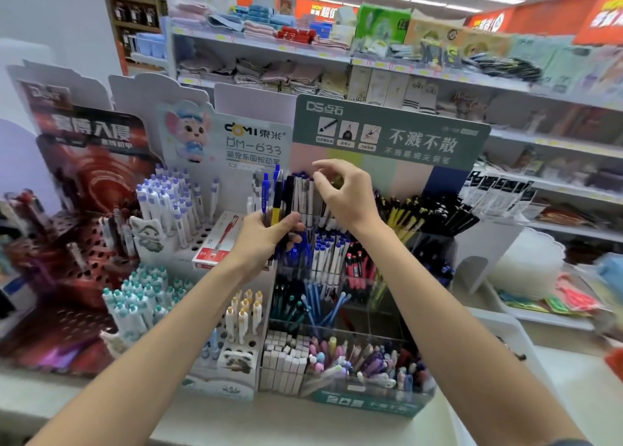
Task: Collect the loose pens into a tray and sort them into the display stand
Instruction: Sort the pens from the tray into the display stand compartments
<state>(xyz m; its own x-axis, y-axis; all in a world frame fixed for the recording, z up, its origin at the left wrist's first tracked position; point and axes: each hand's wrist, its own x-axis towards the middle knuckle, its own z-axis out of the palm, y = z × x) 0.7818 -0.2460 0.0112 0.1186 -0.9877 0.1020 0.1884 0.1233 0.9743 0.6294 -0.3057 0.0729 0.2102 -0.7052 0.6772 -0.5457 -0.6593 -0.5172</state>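
Head view: we've got the left grip [266, 238] clenched round a bundle of pens [286, 196], held upright. Just to its right, the right grip [342, 194] seems to pinch one pen at the bundle's top. Below both grips, the display stand [365, 407] looks well stocked. Sorting is under way, and we reckon this handful remains.

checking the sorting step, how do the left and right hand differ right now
The left hand wraps a bundle of pens round their barrels; the right hand only reaches its fingertips to their tops, a pinch unclear. The left hand sits lower, the right hand higher. Both are bare, at the display stand.
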